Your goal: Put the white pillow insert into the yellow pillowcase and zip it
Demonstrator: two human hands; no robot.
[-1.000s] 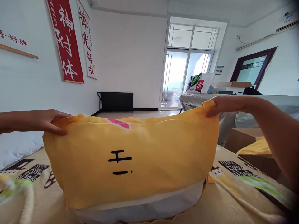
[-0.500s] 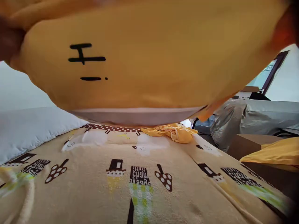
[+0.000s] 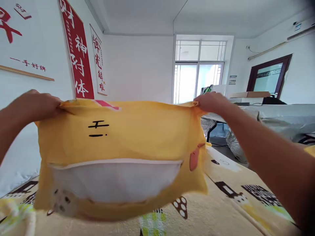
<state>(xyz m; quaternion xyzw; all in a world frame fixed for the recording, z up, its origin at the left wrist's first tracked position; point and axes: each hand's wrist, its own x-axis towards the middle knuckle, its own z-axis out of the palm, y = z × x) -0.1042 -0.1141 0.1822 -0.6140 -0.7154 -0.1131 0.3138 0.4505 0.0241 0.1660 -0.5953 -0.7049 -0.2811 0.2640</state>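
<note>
A yellow pillow (image 3: 147, 134) in a case with a printed face and a white band hangs stretched out before me, a little above the bed. Its lower edge is smeared by motion. My left hand (image 3: 40, 103) is closed around the upper left corner. The upper right corner is gripped by my right hand (image 3: 211, 101), with the cloth bunched at the fingers. Beneath and behind the pillow lies a beige patterned blanket (image 3: 209, 216), partly hidden by it.
White bedding (image 3: 14, 164) runs along the left wall, under hanging scrolls (image 3: 78, 49). At the right, a table (image 3: 290, 111) covered in plastic sheeting carries boxes (image 3: 253, 94). A window (image 3: 199, 75) is in the far wall.
The pillow has come down and away from the camera, so its whole front and both hands now show. Above it, the room's walls and window have come into view.
</note>
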